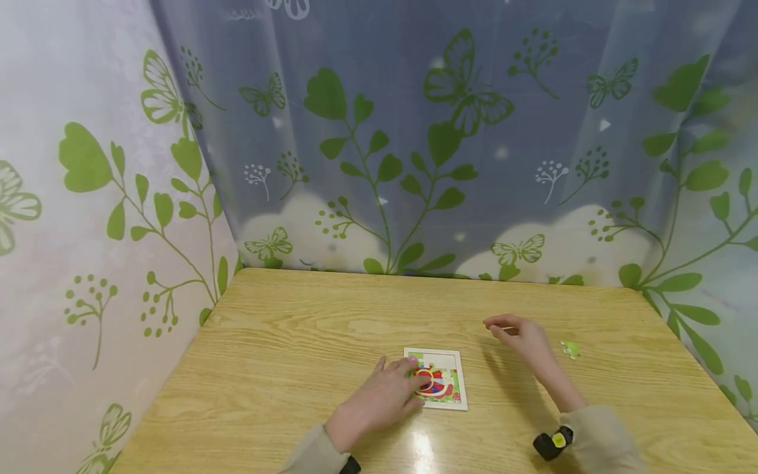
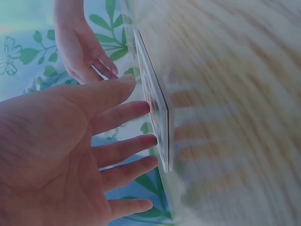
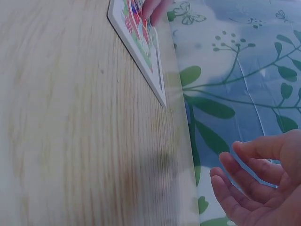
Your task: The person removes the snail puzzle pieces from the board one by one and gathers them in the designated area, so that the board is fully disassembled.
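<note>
A small square jigsaw puzzle in a white frame (image 1: 464,392) lies on the table, showing a red, blue and green picture. White backing is bare along its upper right. My left hand (image 1: 387,395) reaches over the puzzle's left side, its spread fingertips resting on the pieces; in the left wrist view the fingers are nearly straight beside the tray's edge (image 2: 164,136). To the right of the puzzle my right hand (image 1: 524,339) hovers above the table, fingers loosely bent, with nothing visible between them. Beyond it lies a loose green puzzle piece (image 1: 570,349).
The wooden table (image 1: 284,349) runs back to a curtain (image 1: 385,217) printed with leaves and butterflies, which also hangs at both sides. A dark band with a camera (image 1: 552,444) sits on the right wrist.
</note>
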Action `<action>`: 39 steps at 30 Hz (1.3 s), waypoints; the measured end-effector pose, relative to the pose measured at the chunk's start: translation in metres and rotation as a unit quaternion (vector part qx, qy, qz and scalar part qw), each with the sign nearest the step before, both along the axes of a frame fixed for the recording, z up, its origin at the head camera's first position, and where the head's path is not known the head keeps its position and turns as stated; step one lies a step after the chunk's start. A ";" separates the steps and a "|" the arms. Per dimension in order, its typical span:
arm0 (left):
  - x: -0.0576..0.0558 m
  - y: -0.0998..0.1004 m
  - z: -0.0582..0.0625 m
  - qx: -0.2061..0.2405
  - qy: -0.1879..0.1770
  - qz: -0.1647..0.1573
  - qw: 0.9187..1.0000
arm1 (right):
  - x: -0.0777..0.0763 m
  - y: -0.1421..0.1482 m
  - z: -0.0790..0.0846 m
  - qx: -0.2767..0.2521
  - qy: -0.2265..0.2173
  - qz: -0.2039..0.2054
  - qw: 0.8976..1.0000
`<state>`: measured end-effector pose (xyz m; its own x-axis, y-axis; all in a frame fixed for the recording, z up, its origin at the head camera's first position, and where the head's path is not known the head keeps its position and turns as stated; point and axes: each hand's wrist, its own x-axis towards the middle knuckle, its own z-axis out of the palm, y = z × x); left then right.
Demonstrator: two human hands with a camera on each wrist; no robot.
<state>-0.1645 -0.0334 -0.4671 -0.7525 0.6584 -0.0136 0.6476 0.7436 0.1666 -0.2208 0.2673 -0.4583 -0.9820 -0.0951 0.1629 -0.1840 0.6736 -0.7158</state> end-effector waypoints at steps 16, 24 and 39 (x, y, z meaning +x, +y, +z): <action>0.015 0.001 -0.001 -0.025 0.013 -0.030 0.999 | 0.006 -0.046 -0.012 -0.016 -0.002 0.042 0.999; 0.019 0.000 -0.002 -0.028 0.027 -0.033 0.999 | 0.009 -0.067 -0.016 -0.035 -0.011 0.086 0.996; 0.020 0.001 -0.003 -0.019 0.019 -0.025 0.999 | 0.012 -0.092 -0.022 -0.026 -0.031 0.112 0.993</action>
<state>-0.1446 -0.0324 -0.4696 -0.7197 0.6941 -0.0119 0.6887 0.7161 0.1137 -0.2087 0.1751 -0.4800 -0.9455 -0.3054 0.1130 -0.2795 0.5831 -0.7628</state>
